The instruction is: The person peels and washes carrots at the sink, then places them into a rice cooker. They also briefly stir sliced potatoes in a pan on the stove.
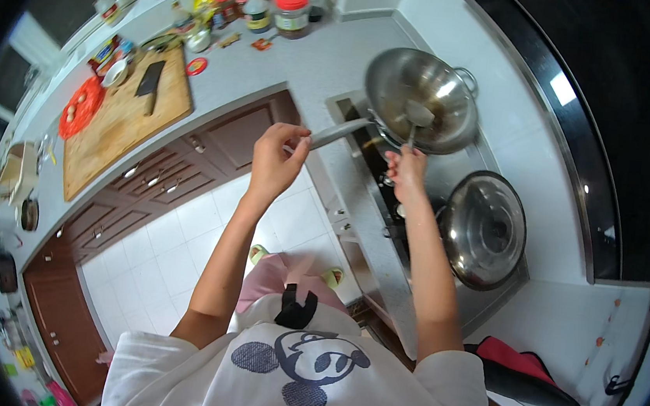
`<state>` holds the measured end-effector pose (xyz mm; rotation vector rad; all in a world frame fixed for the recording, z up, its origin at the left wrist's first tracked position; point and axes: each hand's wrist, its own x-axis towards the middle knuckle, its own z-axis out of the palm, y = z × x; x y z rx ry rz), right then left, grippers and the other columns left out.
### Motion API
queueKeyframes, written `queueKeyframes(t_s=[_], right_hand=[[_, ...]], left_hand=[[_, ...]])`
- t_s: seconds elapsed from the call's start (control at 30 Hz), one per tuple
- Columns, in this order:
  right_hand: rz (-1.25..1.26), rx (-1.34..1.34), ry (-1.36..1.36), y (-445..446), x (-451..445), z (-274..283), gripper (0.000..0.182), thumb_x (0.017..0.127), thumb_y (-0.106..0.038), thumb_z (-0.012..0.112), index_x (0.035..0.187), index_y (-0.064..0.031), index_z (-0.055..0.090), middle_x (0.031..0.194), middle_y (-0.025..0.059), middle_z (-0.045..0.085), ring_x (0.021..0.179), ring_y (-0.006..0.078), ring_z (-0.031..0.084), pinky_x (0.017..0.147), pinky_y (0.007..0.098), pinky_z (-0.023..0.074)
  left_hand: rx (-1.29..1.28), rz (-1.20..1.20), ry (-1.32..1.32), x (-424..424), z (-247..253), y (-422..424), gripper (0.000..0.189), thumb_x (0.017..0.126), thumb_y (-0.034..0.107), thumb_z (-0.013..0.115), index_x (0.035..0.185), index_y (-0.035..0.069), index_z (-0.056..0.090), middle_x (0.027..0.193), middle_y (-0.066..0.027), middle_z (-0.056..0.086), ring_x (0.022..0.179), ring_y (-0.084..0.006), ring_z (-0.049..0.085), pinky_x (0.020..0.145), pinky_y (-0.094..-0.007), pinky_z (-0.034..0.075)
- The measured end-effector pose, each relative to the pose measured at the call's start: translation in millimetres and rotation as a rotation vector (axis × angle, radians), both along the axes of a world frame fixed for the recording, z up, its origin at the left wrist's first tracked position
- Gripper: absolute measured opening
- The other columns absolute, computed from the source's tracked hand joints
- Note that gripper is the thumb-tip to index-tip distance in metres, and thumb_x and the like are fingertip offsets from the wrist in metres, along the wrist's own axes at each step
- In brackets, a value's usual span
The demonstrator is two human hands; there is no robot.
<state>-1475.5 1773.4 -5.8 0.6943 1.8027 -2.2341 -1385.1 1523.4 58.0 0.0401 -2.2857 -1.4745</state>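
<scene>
A steel wok (393,77) sits tilted on the stove at the upper right, with some brownish liquid at its bottom. My left hand (277,154) grips the end of the wok's long metal handle (343,133). In my right hand (408,176) is the handle of a metal spatula (420,114), whose head rests inside the wok. The fingers of that hand hide part of the spatula's shaft. Nearer to me, beside my right forearm, a domed steel lid (486,227) with a dark rim covers part of the stove.
A wooden cutting board (164,105) bears a cleaver (150,80). Eggs lie in a red plastic bag (91,98) near its edge. A red-lidded jar (291,15) and several bottles line the back counter. The black range hood (554,72) runs along the right wall.
</scene>
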Motion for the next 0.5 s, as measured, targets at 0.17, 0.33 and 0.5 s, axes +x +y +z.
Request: queueKeyframes(t_s=[0.17, 0.33, 0.5], right_hand=[[0.085, 0.752, 0.132, -4.8, 8.2, 10.3, 0.064, 0.088, -0.027, 0.063, 0.139, 0.0015, 0.037, 0.142, 0.0237, 0.040, 0.129, 0.0398, 0.041, 0.111, 0.0485, 0.0274], [0.240, 1.033, 0.707, -157.3, 38.1, 87.8, 0.050, 0.089, -0.022, 0.062, 0.132, -0.0018, 0.047, 0.136, 0.0230, 0.044, 0.127, 0.0400, 0.039, 0.107, 0.0472, 0.0320], [0.632, 0.645, 0.891, -359.8, 56.3, 46.7, 0.037, 0.086, -0.015, 0.064, 0.121, -0.0019, 0.057, 0.120, 0.0185, 0.057, 0.115, 0.0336, 0.052, 0.099, 0.0394, 0.0417]], left_hand=[[0.125, 0.011, -0.042, 20.0, -1.7, -69.6, 0.014, 0.089, 0.007, 0.065, 0.099, 0.000, 0.070, 0.097, -0.0088, 0.065, 0.075, -0.0129, 0.062, 0.065, -0.0262, 0.052], [0.143, 0.205, 0.018, 59.5, 8.8, -180.7, 0.014, 0.086, 0.009, 0.066, 0.096, 0.000, 0.069, 0.091, -0.0085, 0.064, 0.068, -0.0140, 0.058, 0.062, -0.0276, 0.051], [0.159, 0.462, -0.019, 133.6, 10.4, -292.9, 0.015, 0.088, 0.010, 0.066, 0.100, 0.000, 0.070, 0.095, -0.0062, 0.064, 0.073, -0.0099, 0.060, 0.066, -0.0250, 0.050]])
